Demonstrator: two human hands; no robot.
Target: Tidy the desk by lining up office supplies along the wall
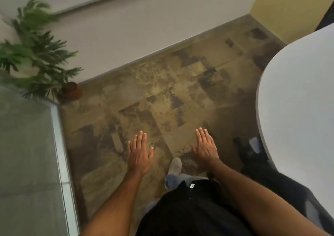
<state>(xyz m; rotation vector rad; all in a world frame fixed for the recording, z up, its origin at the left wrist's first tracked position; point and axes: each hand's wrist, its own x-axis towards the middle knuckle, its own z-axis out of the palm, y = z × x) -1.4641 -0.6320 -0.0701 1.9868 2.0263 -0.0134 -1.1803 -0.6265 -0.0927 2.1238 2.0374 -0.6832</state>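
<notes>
No office supplies show in this view. I look down at a patterned brown carpet (pixel 162 95). My left hand (pixel 139 154) is stretched out flat, palm down, fingers together, holding nothing. My right hand (pixel 206 147) is held the same way a little to the right, also with nothing in it. Both hover in the air above the floor. A rounded white desk top (pixel 298 100) fills the right side, to the right of my right hand. My foot in a grey shoe (pixel 175 166) is between the two arms.
A potted green plant (pixel 38 55) in a brown pot (pixel 71 91) stands by the white wall (pixel 126 28) at the left. A glass partition with a metal edge (pixel 61 154) runs along the left. A dark chair base (pixel 253 156) sits under the desk.
</notes>
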